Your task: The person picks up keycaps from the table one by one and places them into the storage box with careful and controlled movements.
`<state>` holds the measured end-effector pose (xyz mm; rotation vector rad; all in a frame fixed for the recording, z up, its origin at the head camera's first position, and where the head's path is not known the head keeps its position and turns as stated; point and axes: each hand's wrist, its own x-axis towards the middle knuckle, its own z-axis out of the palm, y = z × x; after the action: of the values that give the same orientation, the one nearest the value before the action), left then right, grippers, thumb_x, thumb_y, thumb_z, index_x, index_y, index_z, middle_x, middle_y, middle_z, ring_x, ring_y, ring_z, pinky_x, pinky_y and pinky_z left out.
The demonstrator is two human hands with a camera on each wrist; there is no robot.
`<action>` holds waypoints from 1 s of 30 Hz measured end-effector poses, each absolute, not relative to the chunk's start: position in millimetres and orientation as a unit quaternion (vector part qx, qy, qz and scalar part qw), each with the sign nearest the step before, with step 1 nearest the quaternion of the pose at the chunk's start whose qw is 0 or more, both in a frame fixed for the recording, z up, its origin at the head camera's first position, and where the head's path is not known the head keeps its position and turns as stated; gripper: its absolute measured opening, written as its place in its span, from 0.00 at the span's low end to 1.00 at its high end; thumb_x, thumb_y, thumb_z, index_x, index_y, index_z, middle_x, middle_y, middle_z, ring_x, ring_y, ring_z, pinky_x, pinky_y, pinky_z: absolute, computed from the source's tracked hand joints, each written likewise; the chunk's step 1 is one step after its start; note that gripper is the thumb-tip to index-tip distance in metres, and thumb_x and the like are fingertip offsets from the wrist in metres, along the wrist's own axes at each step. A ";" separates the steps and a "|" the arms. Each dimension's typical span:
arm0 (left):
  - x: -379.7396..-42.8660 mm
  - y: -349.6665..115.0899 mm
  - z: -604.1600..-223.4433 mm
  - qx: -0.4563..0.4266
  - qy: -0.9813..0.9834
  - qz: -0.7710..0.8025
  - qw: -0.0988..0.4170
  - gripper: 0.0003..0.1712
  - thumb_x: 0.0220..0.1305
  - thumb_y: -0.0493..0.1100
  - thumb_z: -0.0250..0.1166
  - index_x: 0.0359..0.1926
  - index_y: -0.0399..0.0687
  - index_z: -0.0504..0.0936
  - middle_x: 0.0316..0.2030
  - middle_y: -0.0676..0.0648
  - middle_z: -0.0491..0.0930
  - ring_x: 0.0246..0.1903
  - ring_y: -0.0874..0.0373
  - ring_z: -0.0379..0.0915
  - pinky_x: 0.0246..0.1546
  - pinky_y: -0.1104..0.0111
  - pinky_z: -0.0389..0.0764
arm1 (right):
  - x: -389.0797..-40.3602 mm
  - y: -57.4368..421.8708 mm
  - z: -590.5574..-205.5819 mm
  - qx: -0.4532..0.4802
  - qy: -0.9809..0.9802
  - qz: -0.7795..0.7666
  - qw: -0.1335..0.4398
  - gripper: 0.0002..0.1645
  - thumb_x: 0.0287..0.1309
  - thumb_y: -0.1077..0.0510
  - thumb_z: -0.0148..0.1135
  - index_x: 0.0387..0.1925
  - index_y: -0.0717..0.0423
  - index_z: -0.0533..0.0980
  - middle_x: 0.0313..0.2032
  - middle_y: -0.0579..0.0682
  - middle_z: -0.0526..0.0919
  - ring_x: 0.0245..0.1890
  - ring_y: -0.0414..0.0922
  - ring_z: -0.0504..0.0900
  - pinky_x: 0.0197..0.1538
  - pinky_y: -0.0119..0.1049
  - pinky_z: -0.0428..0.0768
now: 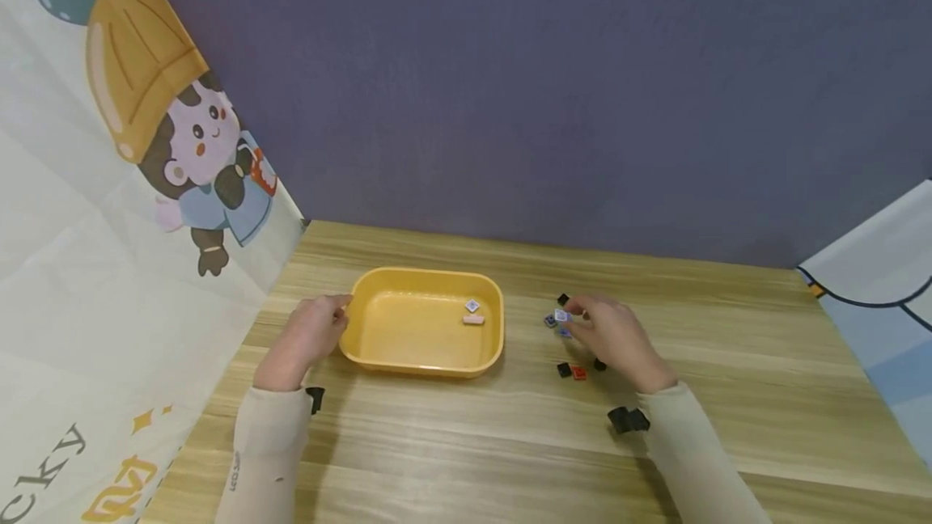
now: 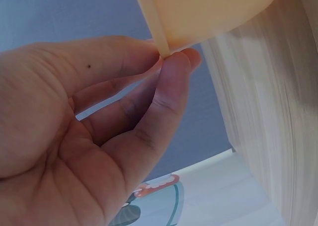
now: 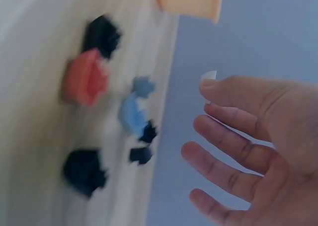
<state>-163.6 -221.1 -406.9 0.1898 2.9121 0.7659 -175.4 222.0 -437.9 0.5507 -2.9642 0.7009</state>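
Observation:
My left hand [image 1: 309,334] pinches the left rim of a yellow plastic tray [image 1: 422,366] between thumb and fingers; the left wrist view shows the tray's edge [image 2: 153,22] at the fingertips. Inside the tray, toward its right end, lie a white keycap [image 1: 472,306] and a longer pink keycap [image 1: 473,319]. To the right of the tray, my right hand [image 1: 612,338] pinches a small white keycap [image 3: 208,75] between thumb and forefinger, raised above the table. Below it are blue keycaps [image 3: 132,114], a red keycap [image 3: 85,78] and several black keycaps [image 3: 85,171].
The wood-grain table [image 1: 451,443] meets a dark blue-grey wall panel [image 1: 539,103] at the back. A printed cloth with a cartoon figure [image 1: 211,136] hangs on the left, and another pale printed cloth [image 1: 888,281] borders the right side.

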 end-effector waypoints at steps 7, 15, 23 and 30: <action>-163.6 -221.6 -406.7 0.062 0.962 0.258 0.062 0.23 0.68 0.28 0.56 0.64 0.25 0.72 0.44 0.31 0.82 0.22 0.56 0.71 0.24 0.66 0.75 | -179.0 194.2 -419.9 0.201 -0.955 0.214 0.041 0.14 0.61 0.53 0.70 0.46 0.54 0.83 0.43 0.50 0.84 0.42 0.52 0.83 0.42 0.49 0.81; -164.0 -222.5 -407.3 0.065 0.962 0.258 0.063 0.24 0.68 0.29 0.57 0.64 0.25 0.72 0.44 0.30 0.82 0.22 0.57 0.71 0.23 0.67 0.75 | -183.4 151.3 -409.8 0.241 -0.944 0.218 0.058 0.14 0.61 0.52 0.70 0.45 0.54 0.84 0.42 0.49 0.84 0.41 0.49 0.82 0.43 0.45 0.80; -163.1 -222.6 -408.4 0.068 0.963 0.256 0.057 0.24 0.68 0.28 0.56 0.64 0.24 0.72 0.45 0.30 0.81 0.21 0.56 0.69 0.23 0.66 0.75 | -183.1 108.9 -408.7 0.283 -0.932 0.221 0.048 0.12 0.61 0.53 0.71 0.44 0.52 0.83 0.41 0.47 0.84 0.39 0.45 0.82 0.42 0.41 0.79; -163.3 -221.4 -407.7 0.069 0.963 0.254 0.055 0.23 0.68 0.28 0.57 0.63 0.25 0.73 0.45 0.30 0.81 0.22 0.56 0.71 0.24 0.66 0.76 | -180.0 95.1 -406.7 0.296 -0.927 0.226 0.040 0.12 0.61 0.52 0.71 0.44 0.51 0.83 0.41 0.45 0.83 0.41 0.44 0.82 0.47 0.44 0.79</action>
<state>-163.3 -221.4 -407.7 0.2086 2.9240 0.7707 -180.0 95.1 -406.7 0.9075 -2.8415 0.6932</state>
